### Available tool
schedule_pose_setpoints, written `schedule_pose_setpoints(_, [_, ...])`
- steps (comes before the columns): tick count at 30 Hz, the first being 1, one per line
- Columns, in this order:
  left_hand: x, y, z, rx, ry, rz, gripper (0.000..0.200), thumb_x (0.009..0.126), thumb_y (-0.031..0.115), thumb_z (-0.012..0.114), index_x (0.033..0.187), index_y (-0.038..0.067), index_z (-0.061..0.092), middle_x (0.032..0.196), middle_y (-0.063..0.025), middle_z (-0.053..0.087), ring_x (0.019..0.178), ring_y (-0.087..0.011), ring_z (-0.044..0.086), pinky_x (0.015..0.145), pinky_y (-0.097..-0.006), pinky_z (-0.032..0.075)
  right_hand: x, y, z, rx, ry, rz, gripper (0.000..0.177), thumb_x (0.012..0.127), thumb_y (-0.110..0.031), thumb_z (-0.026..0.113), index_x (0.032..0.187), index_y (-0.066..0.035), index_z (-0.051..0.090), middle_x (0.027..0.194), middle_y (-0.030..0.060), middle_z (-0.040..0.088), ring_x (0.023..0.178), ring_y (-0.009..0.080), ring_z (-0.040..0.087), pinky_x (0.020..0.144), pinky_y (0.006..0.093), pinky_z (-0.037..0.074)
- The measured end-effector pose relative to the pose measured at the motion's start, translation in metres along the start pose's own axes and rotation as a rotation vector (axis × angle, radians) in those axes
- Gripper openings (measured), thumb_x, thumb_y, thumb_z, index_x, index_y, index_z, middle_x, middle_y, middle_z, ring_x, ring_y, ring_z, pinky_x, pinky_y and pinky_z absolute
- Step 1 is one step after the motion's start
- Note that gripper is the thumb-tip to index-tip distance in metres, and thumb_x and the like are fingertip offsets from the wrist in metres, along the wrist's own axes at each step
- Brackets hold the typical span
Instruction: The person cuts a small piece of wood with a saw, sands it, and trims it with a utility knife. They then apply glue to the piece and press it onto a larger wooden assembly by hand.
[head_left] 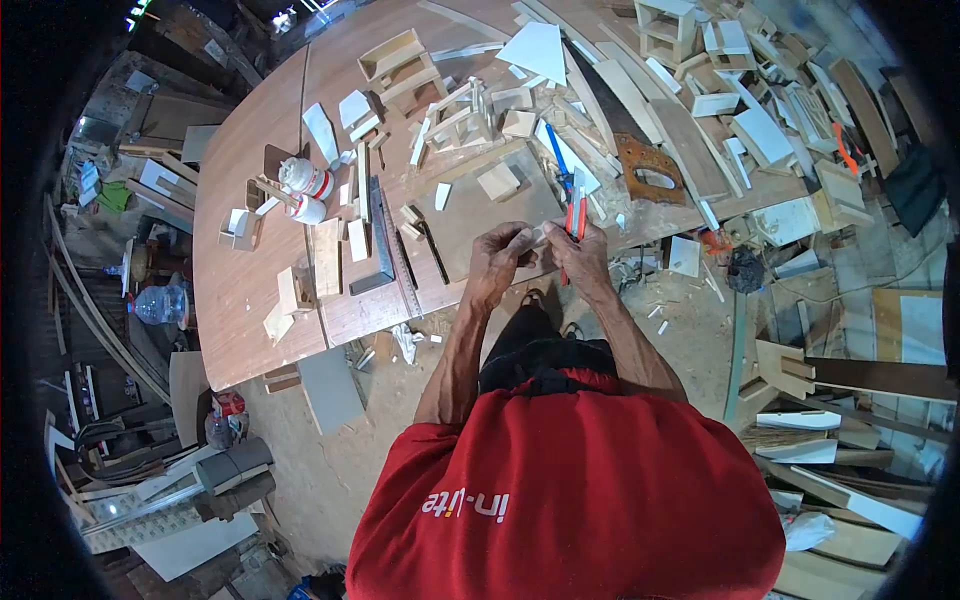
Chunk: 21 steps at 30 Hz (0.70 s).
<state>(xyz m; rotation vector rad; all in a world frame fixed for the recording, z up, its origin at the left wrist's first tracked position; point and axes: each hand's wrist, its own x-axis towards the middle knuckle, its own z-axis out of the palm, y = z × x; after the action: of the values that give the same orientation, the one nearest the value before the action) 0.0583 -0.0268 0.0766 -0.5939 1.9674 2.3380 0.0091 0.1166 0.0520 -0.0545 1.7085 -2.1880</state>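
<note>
Over the front edge of the workbench, my left hand (497,262) and my right hand (582,260) are close together with curled fingers. Between their fingertips is a small pale piece (538,238), mostly covered by the thumbs. A slim red-handled tool (577,212) runs through my right hand, with red showing above and below it; its kind is unclear. Just beyond lies a blue tool (555,148) on the bench. A flat board (470,225) with a small wood block (499,181) on it lies ahead of my left hand.
A handsaw (648,172) with a wooden handle lies at the right among offcuts. White glue bottles (304,178) stand at the left on the workbench (240,300). A metal square (378,255) lies nearer the middle. Small wooden boxes (400,65) sit at the back.
</note>
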Motion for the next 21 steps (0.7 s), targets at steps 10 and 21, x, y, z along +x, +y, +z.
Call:
schedule_pose_setpoints(10, [0.048,0.009,-0.045,0.125,-0.045,0.154,0.015,0.086,0.006,0.061,0.097,-0.003,0.064,0.078,-0.0042,0.063,0.067,-0.0100,0.055,0.062,-0.0243,0.045,0.031,0.019,0.016,-0.225,0.161,-0.047,0.018,0.094,-0.020,0.056,0.100,-0.004,0.061,0.070,0.0013,0.056,0.052,0.0049,0.046,0.044,0.0211,0.037])
schedule_pose_setpoints(21, [0.082,0.020,-0.079,0.030,-0.152,0.112,0.021,0.084,-0.002,0.055,0.104,0.000,0.057,0.081,-0.0052,0.061,0.072,-0.0123,0.060,0.066,-0.0250,0.047,0.055,0.016,0.038,-1.101,0.310,-0.029,0.025,0.088,-0.026,0.053,0.094,-0.003,0.061,0.082,0.0217,0.063,0.078,0.0409,0.061,0.071,0.0477,0.047])
